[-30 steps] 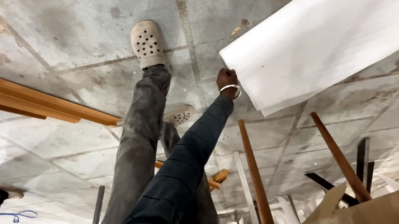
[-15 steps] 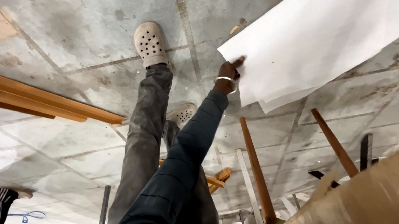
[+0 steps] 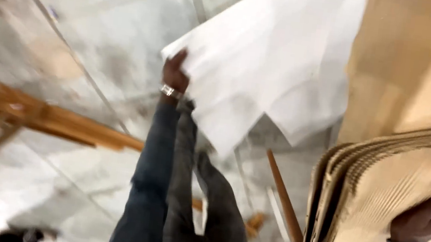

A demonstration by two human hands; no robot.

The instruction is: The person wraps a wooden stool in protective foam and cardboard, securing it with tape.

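Head view: left hand [image 3: 175,74] grips white sheet [image 3: 257,60]; right hand [image 3: 430,218] clasps cardboard stack [image 3: 379,187].

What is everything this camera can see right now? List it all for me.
White sheet: at least one, white, upper middle, its corner held by the left hand.
Corrugated cardboard sheets: a stack, count unclear, brown, right side, gripped by the right hand.
Wooden beam: one, orange-brown, left, lying on the floor.
Wooden rod: one, reddish brown, lower middle, slanting.
Floor: grey concrete slabs with seams, blurred.
Bracelet: one, silver, on the left wrist.
Legs: two, in grey trousers, bottom middle.
Left hand: on a blue sleeve, at the sheet's corner.
Right hand: lower right, on the cardboard.
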